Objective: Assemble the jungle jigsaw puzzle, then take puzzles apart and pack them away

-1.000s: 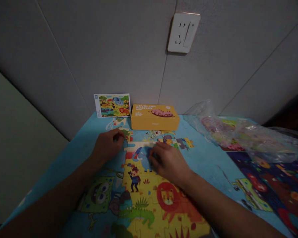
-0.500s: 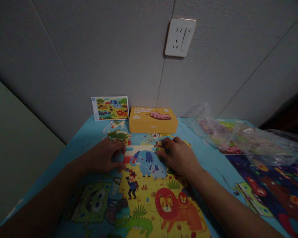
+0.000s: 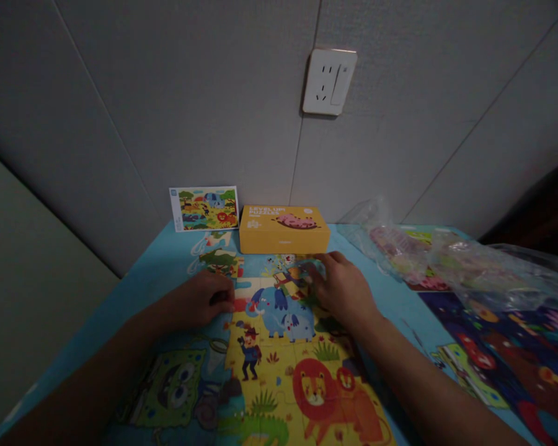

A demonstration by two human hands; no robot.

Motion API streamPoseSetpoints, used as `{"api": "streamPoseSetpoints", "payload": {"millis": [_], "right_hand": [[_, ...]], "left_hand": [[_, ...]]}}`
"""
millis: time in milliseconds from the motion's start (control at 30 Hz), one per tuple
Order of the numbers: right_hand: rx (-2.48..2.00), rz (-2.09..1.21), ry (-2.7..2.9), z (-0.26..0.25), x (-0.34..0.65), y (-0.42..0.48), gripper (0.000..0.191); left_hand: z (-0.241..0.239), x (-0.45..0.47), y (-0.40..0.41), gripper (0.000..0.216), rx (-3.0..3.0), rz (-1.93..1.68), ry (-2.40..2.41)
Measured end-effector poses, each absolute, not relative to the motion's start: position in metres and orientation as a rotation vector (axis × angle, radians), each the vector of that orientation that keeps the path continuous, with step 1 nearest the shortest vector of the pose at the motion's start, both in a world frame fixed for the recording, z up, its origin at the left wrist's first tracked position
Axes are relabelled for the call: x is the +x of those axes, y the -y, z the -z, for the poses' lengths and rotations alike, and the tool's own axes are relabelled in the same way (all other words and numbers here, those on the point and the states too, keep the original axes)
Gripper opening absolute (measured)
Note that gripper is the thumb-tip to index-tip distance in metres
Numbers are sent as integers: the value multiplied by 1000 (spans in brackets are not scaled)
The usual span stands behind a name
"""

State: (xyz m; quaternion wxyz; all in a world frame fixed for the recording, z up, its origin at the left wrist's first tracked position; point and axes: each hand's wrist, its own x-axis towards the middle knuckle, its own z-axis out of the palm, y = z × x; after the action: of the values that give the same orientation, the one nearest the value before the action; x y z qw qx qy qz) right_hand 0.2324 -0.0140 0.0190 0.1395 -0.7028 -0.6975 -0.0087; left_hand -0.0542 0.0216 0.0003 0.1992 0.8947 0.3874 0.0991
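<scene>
Both of our forearms come in from the near edge and angle inward. Our left hand point(image 3: 203, 301) lies knuckles-up, its fingers point(image 3: 227, 298) curled against the left edge of the jigsaw puzzle point(image 3: 279, 365); we cannot tell whether anything sits under them. Our right hand point(image 3: 346, 290) reaches farther forward, wrist low and palm down, its fingertips point(image 3: 312, 272) drawn close together on a loose puzzle piece point(image 3: 292, 277). Whether they pinch the piece or only press on it, we cannot tell. That small, many-coloured piece lies just left of those fingertips, at the puzzle's far edge. The joined part of the puzzle spreads between our hands and back under our wrists: a blue elephant just near of the right fingertips, then a small figure in a hat, a lion and a crocodile on yellow ground. Just beyond the right fingertips stands a yellow box point(image 3: 283, 230), and left of it a picture card point(image 3: 204, 209) leans on the wall. Right of our right hand lies a clear plastic bag point(image 3: 428, 257), all on a blue printed cloth point(image 3: 167, 263).
</scene>
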Motion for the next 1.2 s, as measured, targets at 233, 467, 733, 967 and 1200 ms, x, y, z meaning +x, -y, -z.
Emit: {"api": "streamPoseSetpoints", "payload": {"millis": [233, 467, 733, 967, 1200], "right_hand": [[-2564, 115, 1920, -20, 252, 12, 28], [-2537, 97, 1952, -11, 274, -4, 33], [-2537, 0, 1853, -2, 289, -15, 48], [-2416, -25, 1826, 1, 285, -17, 44], [-2318, 79, 1836, -5, 270, -12, 37]], "left_hand": [[1, -45, -17, 13, 2545, -334, -1015], [1, -47, -21, 14, 2516, -399, -1032], [17, -64, -45, 50, 2515, -791, -1817], [26, -66, -49, 55, 2425, -618, -1925], [24, -66, -50, 35, 2386, -701, -1845]]}}
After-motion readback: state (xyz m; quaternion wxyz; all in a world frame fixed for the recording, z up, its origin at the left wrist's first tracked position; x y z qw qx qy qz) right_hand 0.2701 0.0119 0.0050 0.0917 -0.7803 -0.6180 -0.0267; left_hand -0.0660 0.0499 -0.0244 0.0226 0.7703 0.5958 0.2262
